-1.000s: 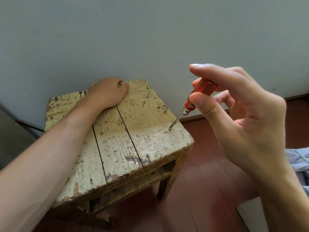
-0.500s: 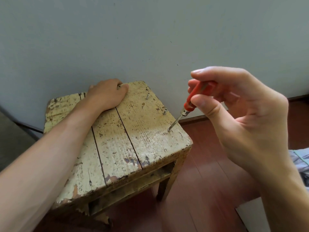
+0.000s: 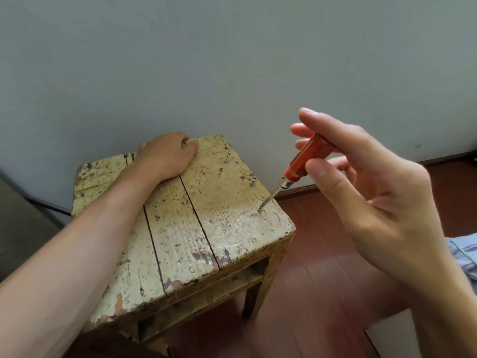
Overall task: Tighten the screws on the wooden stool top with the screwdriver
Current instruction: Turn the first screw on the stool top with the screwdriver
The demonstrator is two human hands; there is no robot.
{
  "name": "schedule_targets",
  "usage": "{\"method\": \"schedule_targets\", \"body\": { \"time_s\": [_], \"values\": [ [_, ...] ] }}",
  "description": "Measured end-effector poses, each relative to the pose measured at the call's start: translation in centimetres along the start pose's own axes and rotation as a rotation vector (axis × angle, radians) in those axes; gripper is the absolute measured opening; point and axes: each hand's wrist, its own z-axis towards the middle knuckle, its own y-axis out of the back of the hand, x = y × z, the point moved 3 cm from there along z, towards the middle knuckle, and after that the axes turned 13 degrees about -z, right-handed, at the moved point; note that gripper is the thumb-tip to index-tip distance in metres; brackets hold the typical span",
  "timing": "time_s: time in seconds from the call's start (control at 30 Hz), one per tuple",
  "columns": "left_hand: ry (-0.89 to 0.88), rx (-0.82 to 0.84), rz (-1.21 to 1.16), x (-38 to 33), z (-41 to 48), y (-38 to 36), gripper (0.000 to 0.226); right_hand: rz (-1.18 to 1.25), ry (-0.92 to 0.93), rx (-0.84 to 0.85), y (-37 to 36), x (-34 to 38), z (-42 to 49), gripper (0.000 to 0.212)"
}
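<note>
A worn, cream-painted wooden stool of three planks stands against the wall. My left hand rests on its far edge, fingers curled over the back. My right hand pinches the red handle of a screwdriver between thumb and fingers. Its metal tip sits in a screw near the right edge of the top. Two more screws stick up from the right plank, one just behind and one near the far edge.
A grey wall rises right behind the stool. Reddish wooden floor lies to the right and front. A dark object is at the left edge, and light striped cloth at the right edge.
My right fingers have shifted round the red handle, as in turning it, closing then spreading again. The tip stays in the same screw. My left hand has not moved.
</note>
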Motion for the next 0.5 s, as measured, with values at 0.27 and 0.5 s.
{"method": "schedule_targets", "body": {
  "time_s": [0.27,0.5],
  "values": [
    [-0.007,0.003,0.013,0.1,-0.1,-0.2,0.051,0.019,-0.05,-0.068,0.1,0.1,-0.1,0.042],
    [-0.01,0.0,0.02,0.1,0.0,-0.2,0.051,0.012,-0.088,-0.2,-1.0,0.1,0.1,0.029]
  ]
}}
